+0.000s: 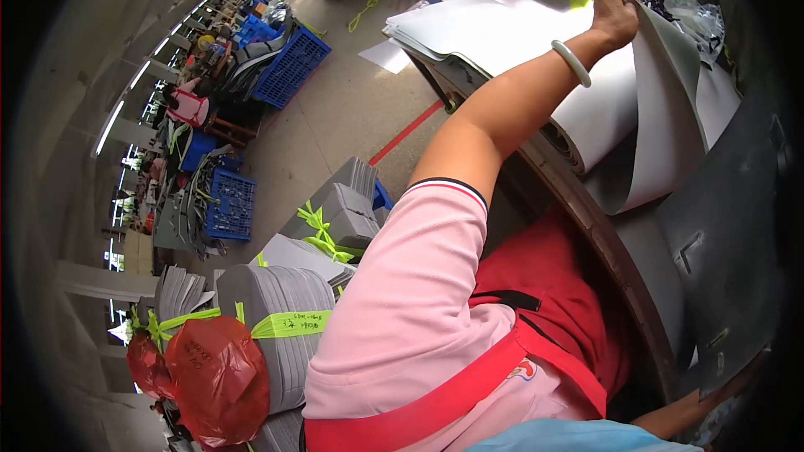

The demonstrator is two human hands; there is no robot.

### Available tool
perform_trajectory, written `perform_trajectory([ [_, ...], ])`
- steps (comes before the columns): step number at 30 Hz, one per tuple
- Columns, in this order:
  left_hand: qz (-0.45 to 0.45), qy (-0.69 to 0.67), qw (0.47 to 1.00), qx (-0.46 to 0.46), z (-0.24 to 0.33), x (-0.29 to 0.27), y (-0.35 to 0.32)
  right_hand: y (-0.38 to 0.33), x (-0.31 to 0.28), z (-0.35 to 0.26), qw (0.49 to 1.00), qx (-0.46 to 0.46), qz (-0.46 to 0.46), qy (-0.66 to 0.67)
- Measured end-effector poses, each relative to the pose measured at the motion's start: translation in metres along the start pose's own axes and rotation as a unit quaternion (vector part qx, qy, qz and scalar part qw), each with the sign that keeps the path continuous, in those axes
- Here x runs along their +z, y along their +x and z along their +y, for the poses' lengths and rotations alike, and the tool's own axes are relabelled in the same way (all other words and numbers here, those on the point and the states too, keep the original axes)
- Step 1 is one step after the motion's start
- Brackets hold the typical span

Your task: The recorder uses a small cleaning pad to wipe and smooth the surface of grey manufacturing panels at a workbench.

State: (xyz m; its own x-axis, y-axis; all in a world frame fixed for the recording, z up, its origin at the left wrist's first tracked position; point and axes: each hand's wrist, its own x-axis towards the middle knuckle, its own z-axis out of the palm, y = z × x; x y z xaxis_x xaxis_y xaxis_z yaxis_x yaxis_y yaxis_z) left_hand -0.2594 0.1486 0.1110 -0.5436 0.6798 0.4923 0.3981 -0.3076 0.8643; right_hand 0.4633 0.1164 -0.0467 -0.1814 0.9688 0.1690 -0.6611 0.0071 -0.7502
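Note:
My left hand (615, 17), with a pale bangle (571, 64) on its wrist, reaches far across the table. Its fingers are closed on the edge of a flexible sheet (666, 109), white on one side and grey on the other, which hangs in a curved fold. Beneath lies more white sheet material (502, 29), with a rolled edge (563, 144) at the table's near side. At the lower right, my right hand (737, 387) is by the lower edge of a dark grey sheet (724, 234) with small slit-like marks. Shadow and that sheet hide its fingers.
The table's brown edge (615, 259) curves close to my body. Clear plastic wrapping (687, 12) lies at the far end. Left of me stand stacks of grey cut pieces (285, 293) tied with yellow-green strips, and red plastic bags (219, 377). Blue crates (291, 65) line the floor beyond; people sit further off.

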Motion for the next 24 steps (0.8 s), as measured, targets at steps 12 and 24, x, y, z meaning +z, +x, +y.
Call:
perform_trajectory([
  [12,0.214,0.379,0.865,-0.250,-0.121,-0.326,-0.036,0.117,-0.139,0.141,0.990,0.078,-0.056,0.106],
  [24,0.013,0.630,0.771,0.096,-0.110,-0.319,-0.054,0.139,-0.059,0.085,0.986,0.137,-0.081,0.039],
])
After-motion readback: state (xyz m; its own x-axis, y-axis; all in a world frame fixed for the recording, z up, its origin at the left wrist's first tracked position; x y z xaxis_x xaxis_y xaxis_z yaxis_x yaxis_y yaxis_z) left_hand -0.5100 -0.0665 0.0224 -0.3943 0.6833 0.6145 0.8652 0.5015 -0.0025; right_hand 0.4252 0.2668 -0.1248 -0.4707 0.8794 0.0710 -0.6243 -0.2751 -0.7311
